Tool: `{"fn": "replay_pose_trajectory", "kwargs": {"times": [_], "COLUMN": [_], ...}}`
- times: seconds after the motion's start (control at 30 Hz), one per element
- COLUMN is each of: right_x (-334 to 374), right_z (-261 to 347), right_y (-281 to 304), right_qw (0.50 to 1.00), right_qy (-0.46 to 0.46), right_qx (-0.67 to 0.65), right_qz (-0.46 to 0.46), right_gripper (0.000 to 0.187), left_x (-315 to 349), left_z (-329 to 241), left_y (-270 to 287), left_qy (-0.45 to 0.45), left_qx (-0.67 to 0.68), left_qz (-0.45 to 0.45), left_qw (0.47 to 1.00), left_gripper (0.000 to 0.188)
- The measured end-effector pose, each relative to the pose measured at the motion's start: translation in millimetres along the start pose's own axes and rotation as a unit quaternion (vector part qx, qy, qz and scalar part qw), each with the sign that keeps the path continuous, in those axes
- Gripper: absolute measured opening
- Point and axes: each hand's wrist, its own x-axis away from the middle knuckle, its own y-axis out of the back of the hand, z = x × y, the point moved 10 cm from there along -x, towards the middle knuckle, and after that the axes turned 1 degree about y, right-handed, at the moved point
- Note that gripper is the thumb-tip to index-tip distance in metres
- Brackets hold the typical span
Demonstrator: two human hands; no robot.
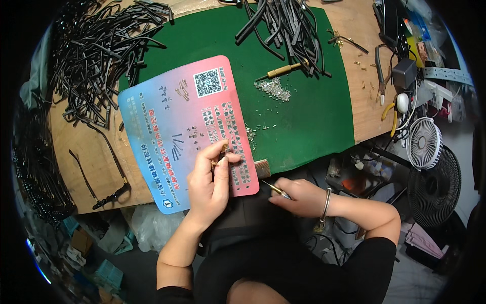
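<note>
My left hand (210, 182) is closed in a pinch above the lower right part of a blue and pink printed mat (152, 126). Between its fingertips is a small gold and dark piece, mostly hidden. Off the table's near edge, my right hand (301, 196) grips a small screwdriver (276, 189), its thin tip pointing up and left. Tiny screws, pins and dark slivers lie in little groups on the printed mat. Just right of this mat, a scatter of small silvery parts (273, 90) rests on the green mat (298, 126), beside a brass screwdriver (283, 70).
Bundles of black eyeglass temples (101, 55) cover the far left, and another pile (288, 30) lies at the back. A glasses frame (111, 195) sits on the bare wood at left. Yellow-handled pliers (389, 119) and a white fan (424, 143) stand to the right.
</note>
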Motion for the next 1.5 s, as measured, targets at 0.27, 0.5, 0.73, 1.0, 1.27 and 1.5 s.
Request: {"fn": "replay_pose_trajectory", "kwargs": {"times": [0.27, 0.5, 0.73, 1.0, 1.27, 1.5], "right_x": [-13.2, 47.6, 31.3, 16.9, 26.8, 33.1], "right_z": [25.4, 90.3, 83.4, 87.8, 43.5, 69.3], "right_y": [-5.4, 66.5, 65.7, 26.8, 7.6, 88.1], "right_qw": [0.996, 0.964, 0.960, 0.839, 0.837, 0.919], "right_qy": [0.082, 0.232, 0.244, 0.183, 0.099, 0.148], "right_qx": [-0.012, -0.061, -0.019, 0.451, 0.513, 0.284], "right_qz": [0.009, -0.116, -0.135, -0.242, -0.162, -0.230], "right_gripper": [0.031, 0.028, 0.038, 0.055, 0.059, 0.050], "left_x": [-4.9, -5.2, -8.3, -9.0, -8.0, -7.7], "left_z": [-5.9, -14.8, -15.0, -12.8, -12.0, -1.8], "left_y": [-7.9, -10.3, -14.5, -12.9, -11.7, -8.9], "left_qy": [-0.001, -0.061, -0.023, -0.035, -0.025, 0.012], "left_qx": [-0.025, -0.127, -0.117, -0.110, -0.108, -0.055], "left_qz": [0.016, 0.006, 0.029, 0.019, 0.020, 0.027], "left_qw": [1.000, 0.990, 0.992, 0.993, 0.994, 0.998], "left_gripper": [0.025, 0.025, 0.025, 0.025, 0.025, 0.025]}}
